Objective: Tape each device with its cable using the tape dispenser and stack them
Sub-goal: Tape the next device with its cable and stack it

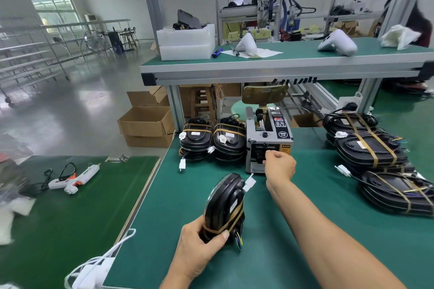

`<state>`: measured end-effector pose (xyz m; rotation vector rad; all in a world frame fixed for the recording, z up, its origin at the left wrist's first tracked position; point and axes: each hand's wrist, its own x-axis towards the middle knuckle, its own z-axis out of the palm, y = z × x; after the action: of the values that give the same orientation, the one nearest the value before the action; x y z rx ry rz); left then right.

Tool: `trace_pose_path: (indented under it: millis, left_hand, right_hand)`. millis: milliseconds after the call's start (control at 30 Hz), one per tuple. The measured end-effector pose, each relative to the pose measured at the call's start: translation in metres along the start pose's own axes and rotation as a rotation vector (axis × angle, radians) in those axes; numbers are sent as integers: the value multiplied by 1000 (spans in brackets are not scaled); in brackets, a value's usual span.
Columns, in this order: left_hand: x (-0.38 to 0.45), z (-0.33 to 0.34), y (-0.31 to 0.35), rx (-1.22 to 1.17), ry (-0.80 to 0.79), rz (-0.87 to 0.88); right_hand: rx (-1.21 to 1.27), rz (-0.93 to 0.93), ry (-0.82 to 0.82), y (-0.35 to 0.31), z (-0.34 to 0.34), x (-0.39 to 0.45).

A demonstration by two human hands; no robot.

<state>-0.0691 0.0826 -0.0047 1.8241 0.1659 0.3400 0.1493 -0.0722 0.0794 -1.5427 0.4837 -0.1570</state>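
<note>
Work in progress at a taping station on a green bench mat. The left hand grips the lower end of a black device stood on edge near the bench's front, fingers curled round it and thumb pressed on a brown tape band that already crosses the body; coloured wires show at its base and a white connector projects at its top. The right hand reaches to the outlet of the grey tape dispenser, thumb and forefinger pinched together there, apparently on a tape end, though the strip itself is too small to tell.

Completed units: two short stacks of taped devices stand just left of the dispenser, touching it; a larger group of taped devices lies overlapping at the right.

Judged state: many devices are bound and stacked; the one in hand carries at least one band and seems to await another before joining a stack. No untaped devices are visible.
</note>
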Motion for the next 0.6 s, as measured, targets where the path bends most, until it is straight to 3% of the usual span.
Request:
trace_pose_path:
  millis: [600]
  left_hand:
    - [1, 0, -6, 16, -8, 14]
  right_hand:
    - [72, 185, 94, -3, 20, 10]
